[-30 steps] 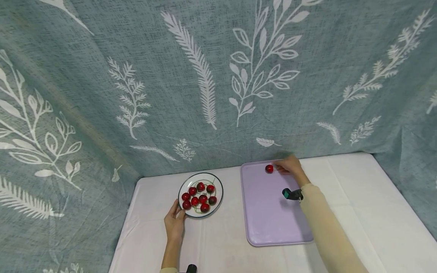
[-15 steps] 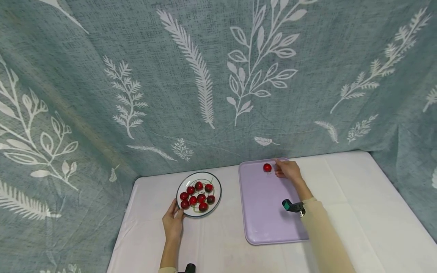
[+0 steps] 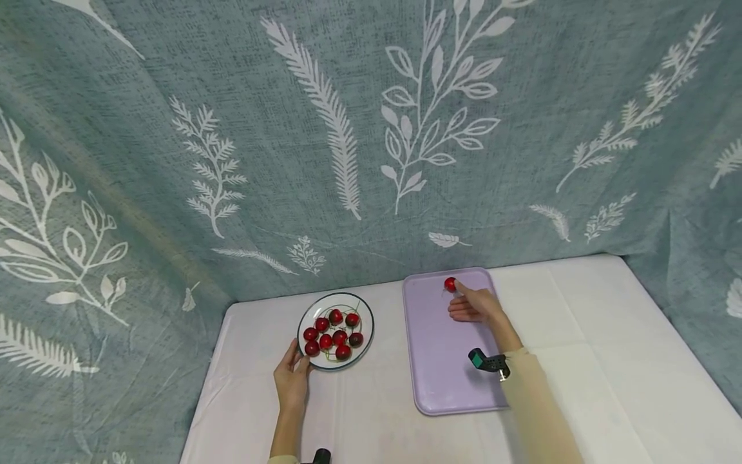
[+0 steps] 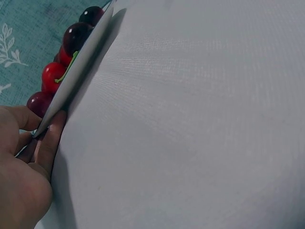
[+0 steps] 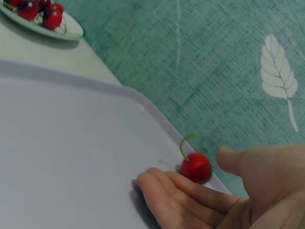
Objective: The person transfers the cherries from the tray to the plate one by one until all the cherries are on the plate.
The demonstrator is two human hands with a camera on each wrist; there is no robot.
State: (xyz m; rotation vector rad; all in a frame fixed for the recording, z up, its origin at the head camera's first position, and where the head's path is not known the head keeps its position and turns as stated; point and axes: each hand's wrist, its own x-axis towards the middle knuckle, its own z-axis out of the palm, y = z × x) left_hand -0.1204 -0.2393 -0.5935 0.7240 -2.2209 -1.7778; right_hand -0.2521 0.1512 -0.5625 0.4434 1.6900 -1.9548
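Note:
A single red cherry [image 3: 450,284] with a green stem lies by the far edge of the lilac tray [image 3: 440,361]. My right hand [image 3: 476,305] is beside it, thumb raised and fingers extended low over the tray. In the right wrist view the cherry [image 5: 196,168] shows between the thumb and the fingers, with a gap to the thumb. On the left, a white plate [image 3: 324,309] with a dark rim bears several red cherries with stems. My left hand [image 3: 291,385] grips its near left rim, thumb above and fingers [image 4: 56,136] beneath.
Both plate and tray stand on a table with a white cloth [image 3: 382,386], the tray to the right of the plate. A blue-green curtain [image 3: 371,154] with white leaf prints hangs right behind the table's far edge.
My right hand has drawn back from the far edge of the tray, turned and spread its thumb from its fingers beside the cherry. My left hand stays at the plate's rim.

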